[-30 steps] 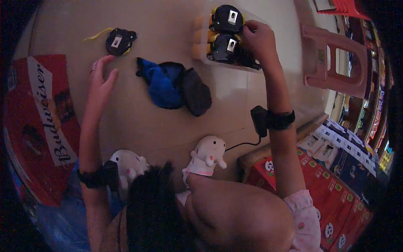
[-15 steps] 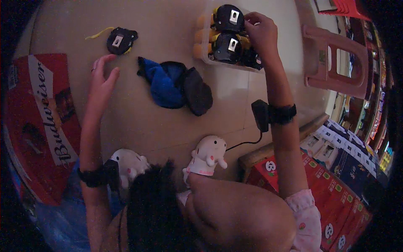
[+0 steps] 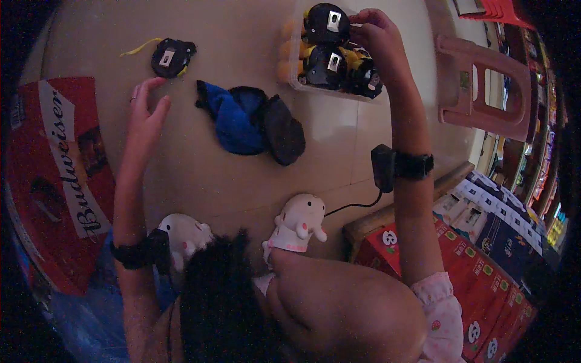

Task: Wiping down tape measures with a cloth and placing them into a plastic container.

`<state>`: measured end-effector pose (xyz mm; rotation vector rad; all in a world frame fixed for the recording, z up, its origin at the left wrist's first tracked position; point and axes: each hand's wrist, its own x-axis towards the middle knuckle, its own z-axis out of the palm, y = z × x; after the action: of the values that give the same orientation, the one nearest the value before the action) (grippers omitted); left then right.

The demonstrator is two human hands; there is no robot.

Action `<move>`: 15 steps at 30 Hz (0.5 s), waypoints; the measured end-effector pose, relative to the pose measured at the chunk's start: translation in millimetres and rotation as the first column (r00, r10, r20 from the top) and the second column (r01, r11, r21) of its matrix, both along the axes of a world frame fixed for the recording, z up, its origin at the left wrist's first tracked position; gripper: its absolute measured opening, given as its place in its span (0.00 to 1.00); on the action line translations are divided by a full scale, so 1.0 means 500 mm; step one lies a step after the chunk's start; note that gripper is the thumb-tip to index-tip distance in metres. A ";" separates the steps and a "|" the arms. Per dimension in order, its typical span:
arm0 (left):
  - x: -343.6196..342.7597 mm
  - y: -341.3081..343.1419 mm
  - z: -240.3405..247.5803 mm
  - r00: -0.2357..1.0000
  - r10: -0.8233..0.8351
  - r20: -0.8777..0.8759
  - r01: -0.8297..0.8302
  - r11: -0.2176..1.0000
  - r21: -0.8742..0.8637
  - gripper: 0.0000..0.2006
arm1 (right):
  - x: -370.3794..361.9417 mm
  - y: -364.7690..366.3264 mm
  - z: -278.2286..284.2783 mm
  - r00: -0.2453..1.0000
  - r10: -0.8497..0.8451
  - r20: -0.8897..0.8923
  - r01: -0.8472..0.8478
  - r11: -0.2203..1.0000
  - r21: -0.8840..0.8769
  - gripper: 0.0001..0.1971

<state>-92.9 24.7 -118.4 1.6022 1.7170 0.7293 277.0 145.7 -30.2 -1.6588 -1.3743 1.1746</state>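
My right hand [image 3: 379, 42] is at the right edge of a black tape measure [image 3: 325, 31] lying uppermost in a clear plastic box [image 3: 295, 80]. Its fingers are spread, the tips at the tape measure's side. Below that one, a second tape measure [image 3: 324, 70] and a third [image 3: 367, 81] sit in the box, all with metal belt clips. My left hand [image 3: 147, 104] is open and holds nothing, its fingertips just below a loose black tape measure [image 3: 173, 54] with a yellow strap on the floor.
A crumpled blue and black cloth item [image 3: 245, 124] lies mid-floor. Two white slippers with animal faces [image 3: 301, 219] are near my knee. A red carton [image 3: 51, 181] stands left, a pink plastic stool [image 3: 484, 91] right, with red boxes [image 3: 472, 272] and shelves beyond.
My right hand has drawn slightly right and its fingers have spread, so the third tape measure in the box shows more. My left hand has stayed almost still.
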 end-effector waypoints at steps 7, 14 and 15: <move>-0.003 -0.001 -0.004 0.998 -0.016 -0.053 0.017 1.000 0.014 0.17 | -0.006 -0.010 -0.011 0.945 -0.028 0.326 -0.072 0.954 0.291 0.10; -0.004 -0.001 -0.010 0.999 -0.030 -0.024 0.030 0.999 0.019 0.16 | 0.005 -0.026 0.016 0.948 -0.124 0.294 0.009 0.931 0.364 0.09; -0.006 -0.002 -0.010 0.999 -0.026 -0.022 0.027 0.999 0.026 0.16 | 0.009 -0.028 0.020 0.947 -0.155 0.280 0.040 0.925 0.378 0.09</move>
<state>-95.7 23.5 -123.3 1.6532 1.7043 0.7270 281.8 131.8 -20.3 -1.6533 -1.5660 0.5672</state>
